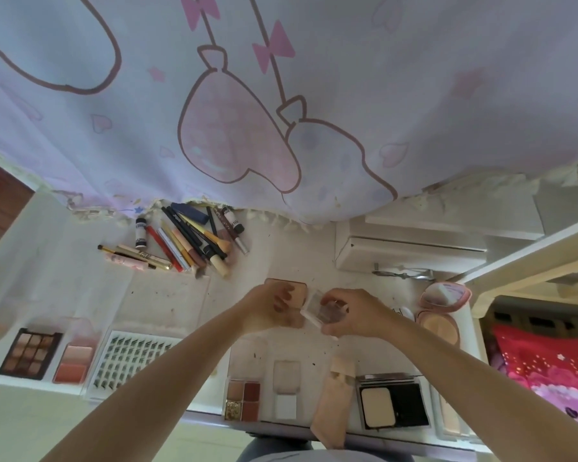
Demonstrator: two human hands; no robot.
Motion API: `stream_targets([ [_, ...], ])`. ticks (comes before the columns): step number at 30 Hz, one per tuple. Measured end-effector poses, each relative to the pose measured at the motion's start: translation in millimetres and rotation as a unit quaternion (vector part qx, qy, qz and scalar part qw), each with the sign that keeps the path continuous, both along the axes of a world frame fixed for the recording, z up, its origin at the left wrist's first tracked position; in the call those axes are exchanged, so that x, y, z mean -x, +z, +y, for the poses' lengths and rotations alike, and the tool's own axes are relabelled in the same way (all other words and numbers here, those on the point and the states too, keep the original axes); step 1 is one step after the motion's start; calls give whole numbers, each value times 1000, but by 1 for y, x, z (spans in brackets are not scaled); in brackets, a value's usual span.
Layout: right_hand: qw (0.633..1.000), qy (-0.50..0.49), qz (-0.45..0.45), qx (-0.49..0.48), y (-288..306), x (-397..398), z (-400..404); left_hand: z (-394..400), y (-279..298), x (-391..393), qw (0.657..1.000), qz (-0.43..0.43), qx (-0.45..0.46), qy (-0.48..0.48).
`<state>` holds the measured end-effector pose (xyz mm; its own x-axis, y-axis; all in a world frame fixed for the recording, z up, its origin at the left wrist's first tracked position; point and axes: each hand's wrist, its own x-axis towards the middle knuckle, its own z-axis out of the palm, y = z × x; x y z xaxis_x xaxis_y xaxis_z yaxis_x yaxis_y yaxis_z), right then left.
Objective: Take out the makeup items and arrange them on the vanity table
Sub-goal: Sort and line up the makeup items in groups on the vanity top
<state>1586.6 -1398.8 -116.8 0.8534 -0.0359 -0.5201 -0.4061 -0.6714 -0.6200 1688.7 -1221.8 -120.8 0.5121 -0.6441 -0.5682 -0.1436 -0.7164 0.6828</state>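
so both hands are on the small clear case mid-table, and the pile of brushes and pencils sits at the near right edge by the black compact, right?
Not quite. Both hands, left hand and right hand, do hold the small clear case, but the pile of brushes and pencils lies at the far left, by the curtain hem, not near the black compact. The head view shows it.

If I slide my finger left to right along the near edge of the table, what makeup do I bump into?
Brown eyeshadow palette → peach blush palette → false-lash tray → four-colour palette → small clear compact → beige tube → black powder compact.
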Motion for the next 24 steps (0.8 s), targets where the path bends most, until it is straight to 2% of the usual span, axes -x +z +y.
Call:
stream_targets([
  [2, 1000, 10, 4, -18, 6, 0, 1, -1, 3, 7, 994, 58, 83, -31],
  [5, 999, 7, 4, -32, 14, 2, 0, -3, 6, 11, 978, 137, 154, 33],
  [11, 994, -41, 21, -95, 19, 2, -10, -5, -1, 18, 967, 178, 161, 88],
  [13, 991, -62, 32, -113, 19, 0, -15, -6, -4, 22, 972, 160, 145, 95],
  [16, 996, -49, 35, -65, 16, -9, -20, -13, -11, 28, 992, 66, 82, 72],
  [20, 998, -42, -21, 53, 12, -21, -22, -22, -20, 44, 999, -15, 0, 47],
  [24, 973, 57, 4, 224, 1, -19, -20, -28, -24, 57, 996, -63, -45, -36],
])
